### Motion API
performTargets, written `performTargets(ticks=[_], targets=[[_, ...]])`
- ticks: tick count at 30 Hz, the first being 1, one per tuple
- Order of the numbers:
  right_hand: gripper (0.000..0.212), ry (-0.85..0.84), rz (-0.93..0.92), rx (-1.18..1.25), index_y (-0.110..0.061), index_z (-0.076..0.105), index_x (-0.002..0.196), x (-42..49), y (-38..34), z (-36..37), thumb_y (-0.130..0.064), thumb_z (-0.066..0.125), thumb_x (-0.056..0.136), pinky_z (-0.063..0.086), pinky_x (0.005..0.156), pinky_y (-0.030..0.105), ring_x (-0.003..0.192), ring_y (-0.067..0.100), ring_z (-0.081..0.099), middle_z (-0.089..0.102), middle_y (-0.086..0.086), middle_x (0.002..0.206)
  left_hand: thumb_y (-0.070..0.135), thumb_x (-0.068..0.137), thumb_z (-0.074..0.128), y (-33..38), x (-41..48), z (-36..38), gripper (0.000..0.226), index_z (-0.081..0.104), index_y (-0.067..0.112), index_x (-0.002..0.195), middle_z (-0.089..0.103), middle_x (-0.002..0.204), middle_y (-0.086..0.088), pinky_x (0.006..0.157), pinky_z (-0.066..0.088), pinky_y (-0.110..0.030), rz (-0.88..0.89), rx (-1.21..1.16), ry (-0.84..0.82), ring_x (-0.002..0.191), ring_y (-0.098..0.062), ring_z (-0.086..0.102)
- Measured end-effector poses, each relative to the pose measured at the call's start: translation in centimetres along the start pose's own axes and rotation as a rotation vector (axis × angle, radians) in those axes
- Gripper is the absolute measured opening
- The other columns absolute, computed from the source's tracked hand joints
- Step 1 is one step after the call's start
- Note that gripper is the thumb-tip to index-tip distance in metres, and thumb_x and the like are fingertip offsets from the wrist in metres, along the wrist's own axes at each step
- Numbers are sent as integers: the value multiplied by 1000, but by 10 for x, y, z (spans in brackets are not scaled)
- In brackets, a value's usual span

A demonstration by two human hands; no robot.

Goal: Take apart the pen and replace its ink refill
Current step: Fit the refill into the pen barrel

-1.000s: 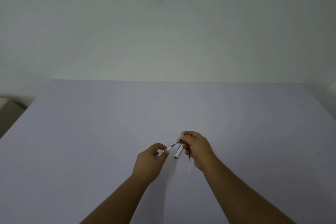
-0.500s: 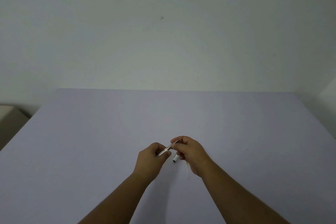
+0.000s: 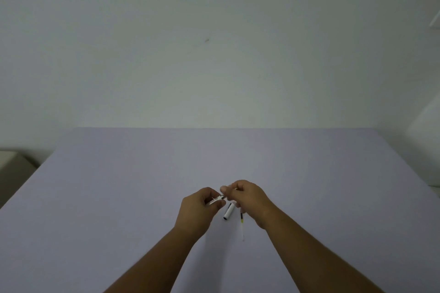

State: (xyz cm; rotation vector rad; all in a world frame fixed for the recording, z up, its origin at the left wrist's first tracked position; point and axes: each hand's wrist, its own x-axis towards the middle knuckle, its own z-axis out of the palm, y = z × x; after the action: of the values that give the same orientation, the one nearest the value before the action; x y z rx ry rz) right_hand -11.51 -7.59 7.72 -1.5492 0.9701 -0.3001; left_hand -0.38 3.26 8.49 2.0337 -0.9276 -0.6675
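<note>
My left hand (image 3: 197, 209) pinches the white pen barrel (image 3: 213, 200) just above the pale purple table (image 3: 119, 185). My right hand (image 3: 248, 197) grips the barrel's far end, at its silver tip section (image 3: 222, 196), thumb and forefinger closed on it. Below the hands a white pen cap (image 3: 229, 211) lies on the table. Beside it lies a thin ink refill (image 3: 242, 223) with a dark and yellow upper end, partly hidden under my right hand.
A plain wall stands behind the table's far edge. A beige object (image 3: 12, 162) sits off the table's left side.
My right hand has come in against the left and closed over the pen's front end. The dark refill part seen between the hands a second ago is now covered.
</note>
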Motion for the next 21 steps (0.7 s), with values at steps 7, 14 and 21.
performTargets(ticks=[7,14,21], targets=[[24,-28,39,3,-25,68,74,-1,-1,-7,-48,69,76,45,62,24,64,8,56,66,-7,71,27,81,70,6,2,0,9,65,25,74,58,62,12,49,34,-13,4,4,-24,52,-3,49],[28,-11,49,-62,-23,66,63,-1,-3,-15,-48,69,76,42,61,22,60,7,55,65,-6,64,24,81,70,11,1,4,25,56,33,63,54,57,12,44,32,-7,26,73,-53,48,-2,47],[21,-46,41,-54,-22,69,70,-2,-1,-17,-41,68,79,46,66,24,66,9,56,66,-6,68,24,81,70,13,1,3,25,56,33,62,55,58,12,46,32,-9,27,96,-53,50,-2,47]])
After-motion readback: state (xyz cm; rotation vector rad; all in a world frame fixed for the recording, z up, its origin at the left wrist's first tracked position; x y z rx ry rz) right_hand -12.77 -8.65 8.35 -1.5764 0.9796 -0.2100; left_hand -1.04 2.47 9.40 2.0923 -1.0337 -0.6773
